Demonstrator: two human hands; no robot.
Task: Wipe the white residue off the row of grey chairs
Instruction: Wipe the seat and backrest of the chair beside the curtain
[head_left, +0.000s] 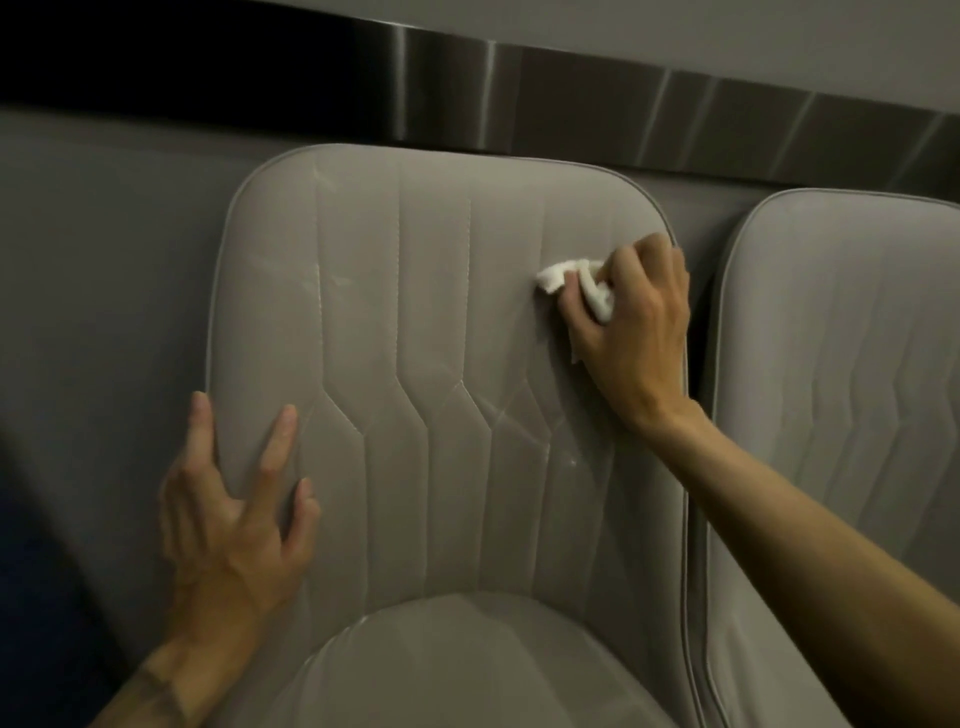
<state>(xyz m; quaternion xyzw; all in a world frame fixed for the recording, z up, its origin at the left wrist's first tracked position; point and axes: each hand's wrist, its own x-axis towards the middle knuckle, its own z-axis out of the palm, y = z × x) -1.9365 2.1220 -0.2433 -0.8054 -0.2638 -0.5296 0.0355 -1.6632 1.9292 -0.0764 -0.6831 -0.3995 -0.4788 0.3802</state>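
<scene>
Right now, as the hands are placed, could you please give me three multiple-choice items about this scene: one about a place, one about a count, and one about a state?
1. Where on the chair back does the right hand press the white cloth?
A. upper right part
B. lower left edge
C. top middle

2. How many chair backs show?
A. one
B. two
C. four

3. How does the left hand lie?
A. curled round a bottle
B. fingers straight, spread at the chair back's left edge
C. out of view

Answers:
1 A: the cloth sits near the right rim, above the middle.
2 B: a second chair back stands at the right.
3 B: its fingers lie straight and hold nothing.
</scene>
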